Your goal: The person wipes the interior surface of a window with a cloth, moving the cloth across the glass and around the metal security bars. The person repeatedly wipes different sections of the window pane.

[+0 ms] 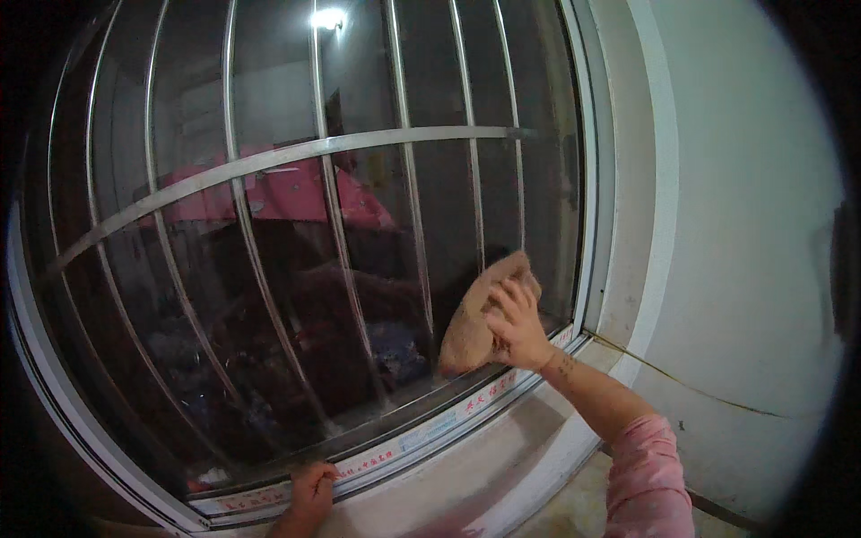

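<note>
My right hand (519,329) presses a brown cloth (469,323) against the lower right part of the window glass (377,296). The cloth is bunched under my spread fingers, and one end of it hangs toward the bottom rail. At the lower left, my left hand (313,491) rests with curled fingers on the bottom rail of the white window frame (427,442). Stickers with red writing run along that rail. Part of the left hand's grip is hidden by the hand itself.
Upright metal bars (412,202) and a flat crossbar (377,136) stand behind the glass. A pink umbrella-like shape (296,191) and a bright lamp (329,19) show in the pane. Below lies the sill (531,420). A thin cord (679,380) runs across the right wall (746,222).
</note>
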`<action>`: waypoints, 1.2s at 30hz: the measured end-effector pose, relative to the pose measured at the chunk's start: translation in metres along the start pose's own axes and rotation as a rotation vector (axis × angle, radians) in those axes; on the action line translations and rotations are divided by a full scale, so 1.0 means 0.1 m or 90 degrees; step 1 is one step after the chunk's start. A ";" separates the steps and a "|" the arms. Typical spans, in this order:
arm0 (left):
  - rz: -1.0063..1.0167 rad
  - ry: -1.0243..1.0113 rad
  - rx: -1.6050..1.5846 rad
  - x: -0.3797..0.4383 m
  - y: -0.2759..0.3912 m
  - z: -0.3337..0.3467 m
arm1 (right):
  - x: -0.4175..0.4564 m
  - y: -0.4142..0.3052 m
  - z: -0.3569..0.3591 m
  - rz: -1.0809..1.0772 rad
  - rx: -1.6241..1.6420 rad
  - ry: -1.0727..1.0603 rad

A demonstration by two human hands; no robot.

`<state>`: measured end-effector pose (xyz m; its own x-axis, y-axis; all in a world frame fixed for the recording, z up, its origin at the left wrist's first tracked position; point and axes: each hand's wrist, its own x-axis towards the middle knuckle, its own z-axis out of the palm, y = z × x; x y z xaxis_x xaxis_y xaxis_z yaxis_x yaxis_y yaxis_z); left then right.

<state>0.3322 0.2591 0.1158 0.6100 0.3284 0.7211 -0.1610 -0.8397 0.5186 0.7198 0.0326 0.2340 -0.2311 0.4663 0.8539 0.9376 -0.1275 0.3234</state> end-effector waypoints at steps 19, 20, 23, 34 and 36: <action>-0.017 -0.037 -0.047 -0.04 0.00 -0.08 | 0.04 0.10 0.34 0.320 -0.001 0.306; -0.021 -0.044 -0.046 -0.03 -0.01 -0.08 | -0.10 -0.08 0.40 0.333 0.035 0.266; -0.005 -0.039 -0.045 0.01 0.01 -0.06 | -0.36 -0.57 0.48 0.326 0.014 0.184; -0.018 -0.042 -0.052 0.01 0.04 -0.06 | 0.46 0.17 0.31 0.454 0.091 0.432; -0.041 -0.045 -0.053 -0.01 0.02 -0.05 | 0.39 -0.16 0.43 0.350 0.087 0.411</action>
<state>0.3273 0.2597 0.1182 0.6743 0.3465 0.6521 -0.1821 -0.7778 0.6015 0.7072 0.0900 0.2444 0.2015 -0.2255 0.9532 0.9732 -0.0642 -0.2209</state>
